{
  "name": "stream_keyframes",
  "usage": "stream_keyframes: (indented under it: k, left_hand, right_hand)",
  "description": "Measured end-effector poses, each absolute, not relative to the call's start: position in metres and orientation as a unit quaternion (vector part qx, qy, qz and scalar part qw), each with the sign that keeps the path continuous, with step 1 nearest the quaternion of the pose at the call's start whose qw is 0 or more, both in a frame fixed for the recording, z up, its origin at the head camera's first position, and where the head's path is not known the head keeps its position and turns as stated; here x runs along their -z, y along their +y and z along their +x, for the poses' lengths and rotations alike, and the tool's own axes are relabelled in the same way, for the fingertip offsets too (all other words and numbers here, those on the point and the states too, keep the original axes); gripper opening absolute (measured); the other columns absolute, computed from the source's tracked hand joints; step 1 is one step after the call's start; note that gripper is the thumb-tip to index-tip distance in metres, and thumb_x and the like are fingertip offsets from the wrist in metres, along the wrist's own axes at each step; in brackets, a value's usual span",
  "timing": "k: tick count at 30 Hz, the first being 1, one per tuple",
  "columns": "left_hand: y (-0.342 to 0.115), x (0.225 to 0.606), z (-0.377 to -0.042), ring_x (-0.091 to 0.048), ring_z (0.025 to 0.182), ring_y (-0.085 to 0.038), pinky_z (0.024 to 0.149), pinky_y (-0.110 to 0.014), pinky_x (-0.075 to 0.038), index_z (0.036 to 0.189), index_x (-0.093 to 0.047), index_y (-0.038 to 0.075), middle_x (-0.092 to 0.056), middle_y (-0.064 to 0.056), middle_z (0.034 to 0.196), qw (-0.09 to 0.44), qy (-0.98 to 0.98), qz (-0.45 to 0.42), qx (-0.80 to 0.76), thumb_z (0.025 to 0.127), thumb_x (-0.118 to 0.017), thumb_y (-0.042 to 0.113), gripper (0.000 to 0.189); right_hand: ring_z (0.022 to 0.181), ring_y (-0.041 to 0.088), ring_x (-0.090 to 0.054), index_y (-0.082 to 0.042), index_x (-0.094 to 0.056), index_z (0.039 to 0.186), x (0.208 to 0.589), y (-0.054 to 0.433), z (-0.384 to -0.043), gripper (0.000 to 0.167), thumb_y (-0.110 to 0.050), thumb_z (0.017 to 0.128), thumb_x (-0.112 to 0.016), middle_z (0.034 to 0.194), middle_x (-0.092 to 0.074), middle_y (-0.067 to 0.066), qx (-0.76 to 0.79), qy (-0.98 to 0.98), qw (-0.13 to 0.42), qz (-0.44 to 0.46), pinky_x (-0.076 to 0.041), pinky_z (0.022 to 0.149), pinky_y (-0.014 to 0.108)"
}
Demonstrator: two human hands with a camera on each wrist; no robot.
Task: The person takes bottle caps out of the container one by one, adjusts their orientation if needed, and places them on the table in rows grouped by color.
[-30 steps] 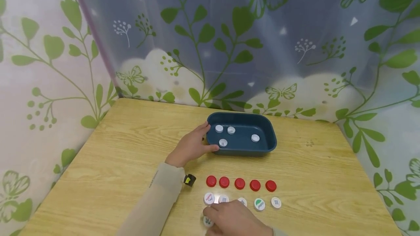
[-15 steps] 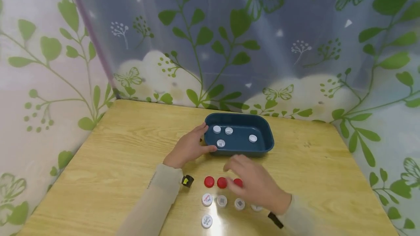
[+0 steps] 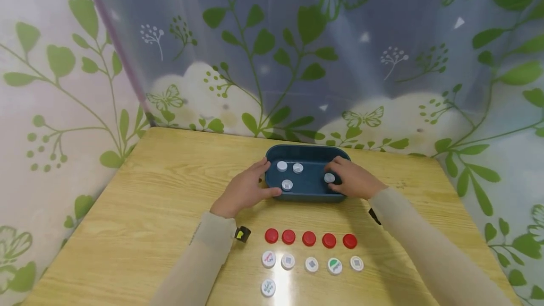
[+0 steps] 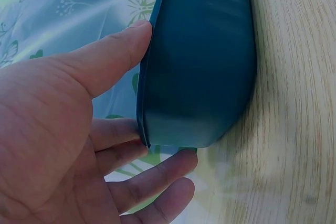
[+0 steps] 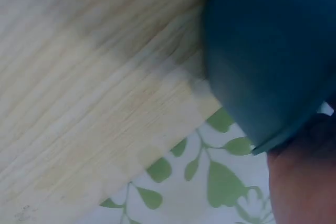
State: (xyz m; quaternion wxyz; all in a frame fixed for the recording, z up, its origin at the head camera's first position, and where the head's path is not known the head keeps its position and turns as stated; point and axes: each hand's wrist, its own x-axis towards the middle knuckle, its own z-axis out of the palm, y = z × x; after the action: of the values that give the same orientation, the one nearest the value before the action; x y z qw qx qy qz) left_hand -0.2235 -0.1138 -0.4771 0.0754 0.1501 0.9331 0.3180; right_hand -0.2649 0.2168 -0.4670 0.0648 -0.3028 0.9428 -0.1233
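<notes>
A dark blue plastic tray [image 3: 310,198] stands toward the back of the table. My left hand [image 3: 244,191] holds its left end, thumb on the near side and fingers at the far side; the left wrist view shows this thumb [image 4: 123,45] against the rim. Over the tray's right end reaches my right hand [image 3: 354,179], its fingers and thumb apart around a white bottle cap [image 3: 329,178]. That cap still appears to lie on the tray floor. Farther left in the tray lie three more white caps [image 3: 287,184]. The right wrist view is blurred and hides the fingertips.
In front of the tray runs a row of several red caps [image 3: 309,238]. Nearer to me is a row of several white printed caps [image 3: 311,264], with one white cap [image 3: 268,287] below its left end. A patterned curtain [image 3: 263,60] hangs behind the wooden table [image 3: 178,169].
My right hand has left the printed white cap at the front, passed over the rows and come into the tray's right end. The left hand has stayed on the tray.
</notes>
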Motion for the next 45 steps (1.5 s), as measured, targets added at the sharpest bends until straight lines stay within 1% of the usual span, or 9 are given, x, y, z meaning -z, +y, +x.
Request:
stream_keyframes:
  k: [4, 8, 13, 19, 24, 28, 34, 39, 45]
  left_hand:
    - [-0.112, 0.475, -0.223, -0.031, 0.154, -0.027, 0.119, -0.047, -0.034, 0.16, -0.039, 0.011, -0.028, -0.002, 0.169, 0.078, 0.934, 0.15, -0.316, 0.089, -0.078, 0.054, 0.092]
    - [-0.109, 0.473, -0.222, -0.032, 0.154, -0.026, 0.119, -0.046, -0.035, 0.16, -0.04, 0.011, -0.028, -0.002, 0.169, 0.078, 0.935, 0.152, -0.312, 0.088, -0.078, 0.054, 0.093]
    - [-0.107, 0.472, -0.219, -0.032, 0.153, -0.026, 0.118, -0.046, -0.036, 0.16, -0.039, 0.01, -0.028, -0.002, 0.169, 0.076, 0.934, 0.153, -0.313, 0.087, -0.078, 0.056, 0.094]
    - [-0.108, 0.472, -0.217, -0.033, 0.153, -0.027, 0.117, -0.046, -0.037, 0.159, -0.04, 0.01, -0.029, -0.003, 0.169, 0.073, 0.935, 0.158, -0.309, 0.087, -0.079, 0.055, 0.093]
    - [-0.111, 0.472, -0.218, -0.033, 0.153, -0.026, 0.117, -0.046, -0.037, 0.159, -0.041, 0.01, -0.029, -0.003, 0.169, 0.067, 0.934, 0.158, -0.313, 0.087, -0.079, 0.055, 0.093]
    - [-0.112, 0.473, -0.219, -0.032, 0.153, -0.026, 0.118, -0.046, -0.036, 0.159, -0.04, 0.01, -0.028, -0.003, 0.169, 0.07, 0.935, 0.152, -0.313, 0.087, -0.079, 0.056, 0.094]
    - [-0.113, 0.476, -0.219, -0.033, 0.153, -0.027, 0.118, -0.045, -0.037, 0.159, -0.041, 0.011, -0.029, -0.003, 0.169, 0.071, 0.938, 0.151, -0.304, 0.087, -0.078, 0.057, 0.093]
    - [-0.114, 0.475, -0.22, -0.034, 0.152, -0.027, 0.117, -0.047, -0.037, 0.159, -0.042, 0.011, -0.03, -0.004, 0.168, 0.063, 0.939, 0.15, -0.304, 0.087, -0.078, 0.055, 0.092]
    - [-0.114, 0.475, -0.221, -0.035, 0.152, -0.028, 0.117, -0.047, -0.038, 0.158, -0.043, 0.01, -0.031, -0.004, 0.168, 0.063, 0.94, 0.148, -0.301, 0.087, -0.079, 0.055, 0.091]
  right_hand:
    - [0.112, 0.031, -0.063, -0.007, -0.067, 0.129, 0.474, 0.217, -0.27, 0.037, -0.024, 0.097, -0.074, 0.125, -0.062, 0.013, 0.115, 0.947, 0.055, -0.295, -0.049, 0.098, 0.055]
    - [0.114, 0.035, -0.061, -0.005, -0.068, 0.128, 0.476, 0.216, -0.266, 0.037, -0.023, 0.096, -0.074, 0.125, -0.064, 0.015, 0.106, 0.952, 0.039, -0.285, -0.043, 0.101, 0.062]
    - [0.113, 0.035, -0.062, -0.005, -0.067, 0.128, 0.476, 0.216, -0.263, 0.039, -0.025, 0.095, -0.075, 0.125, -0.064, 0.015, 0.083, 0.958, 0.033, -0.273, -0.044, 0.101, 0.061]
    - [0.113, 0.035, -0.063, -0.006, -0.069, 0.126, 0.473, 0.213, -0.259, 0.033, -0.018, 0.095, -0.073, 0.125, -0.066, 0.015, 0.105, 0.955, 0.034, -0.274, -0.044, 0.1, 0.061]
    - [0.116, 0.036, -0.062, -0.007, -0.07, 0.125, 0.472, 0.209, -0.26, 0.032, -0.018, 0.095, -0.074, 0.125, -0.066, 0.015, 0.101, 0.957, 0.033, -0.271, -0.043, 0.102, 0.061]
    - [0.113, 0.037, -0.063, -0.006, -0.071, 0.122, 0.473, 0.206, -0.263, 0.029, -0.016, 0.095, -0.075, 0.121, -0.068, 0.015, 0.091, 0.956, 0.034, -0.276, -0.043, 0.101, 0.061]
    - [0.11, 0.036, -0.063, -0.005, -0.071, 0.12, 0.472, 0.205, -0.265, 0.025, -0.009, 0.095, -0.073, 0.115, -0.069, 0.013, 0.091, 0.954, 0.042, -0.282, -0.044, 0.099, 0.06]
    - [0.107, 0.036, -0.06, -0.006, -0.072, 0.118, 0.473, 0.202, -0.265, 0.023, -0.01, 0.095, -0.074, 0.113, -0.066, 0.012, 0.084, 0.956, 0.032, -0.279, -0.044, 0.099, 0.06]
    - [0.108, 0.038, -0.065, -0.004, -0.073, 0.116, 0.479, 0.201, -0.267, 0.024, -0.014, 0.094, -0.073, 0.113, -0.071, 0.014, 0.052, 0.96, 0.022, -0.274, -0.046, 0.1, 0.059]
